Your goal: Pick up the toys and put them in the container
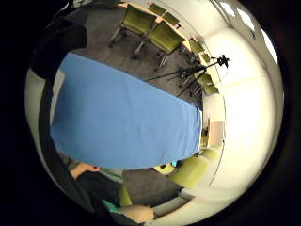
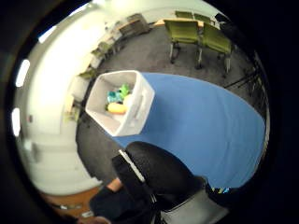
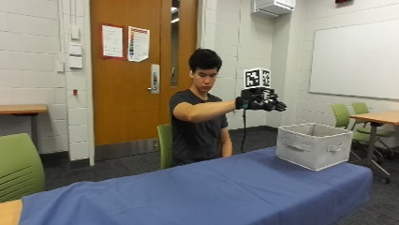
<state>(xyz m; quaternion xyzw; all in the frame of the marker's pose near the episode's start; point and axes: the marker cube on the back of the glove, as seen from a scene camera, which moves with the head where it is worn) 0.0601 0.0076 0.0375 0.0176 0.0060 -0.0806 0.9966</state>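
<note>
My gloved right hand [image 3: 261, 101] hangs in the air at chest height, left of and above the white fabric container [image 3: 312, 147]. Its fingers reach out straight toward the container and hold nothing. The container stands on the right end of the blue-covered table [image 3: 205, 187]. In the thumb side palm view the container [image 2: 140, 100] shows from above, with a yellow toy [image 2: 117, 108], a green toy [image 2: 124, 88] and a teal toy [image 2: 113, 97] lying inside. The glove's thumb [image 2: 159, 172] fills the near part of that view. In the little finger side palm view only blue cloth [image 1: 122, 122] shows.
Green chairs stand around: one at the left [image 3: 15, 164], one behind the person [image 3: 164, 145], more by a wooden desk [image 3: 380, 117] at the right. A camera tripod [image 1: 197, 70] stands beyond the table's far side.
</note>
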